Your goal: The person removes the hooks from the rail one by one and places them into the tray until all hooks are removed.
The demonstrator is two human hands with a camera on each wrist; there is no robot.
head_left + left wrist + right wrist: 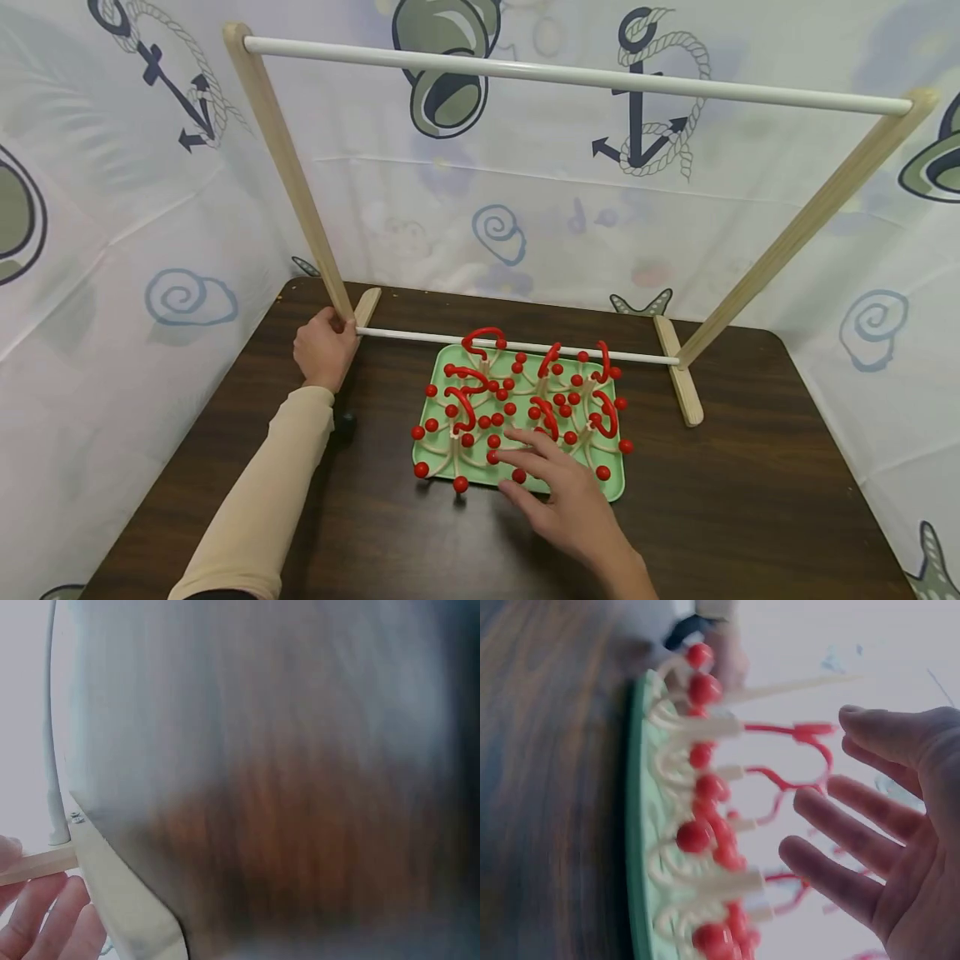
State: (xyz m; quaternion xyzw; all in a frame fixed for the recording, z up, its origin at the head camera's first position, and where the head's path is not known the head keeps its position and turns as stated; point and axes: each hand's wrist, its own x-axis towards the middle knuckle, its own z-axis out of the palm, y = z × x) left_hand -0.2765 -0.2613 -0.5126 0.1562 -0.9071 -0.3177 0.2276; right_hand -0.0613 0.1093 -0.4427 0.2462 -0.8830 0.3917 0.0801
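The left hand (324, 346) gripped the foot of the wooden rack (281, 158) at center left of the head frame, fingers curled round the slanted post where it met the base. The right hand (562, 492) hovered at lower center with fingers spread and straight, holding nothing, its fingertips (504, 457) over the near edge of the green tray (613, 487). The tray lay on the dark tabletop (750, 517) under the rack's lower rod, piled with cream hangers with red hooks and ball tips (480, 392).
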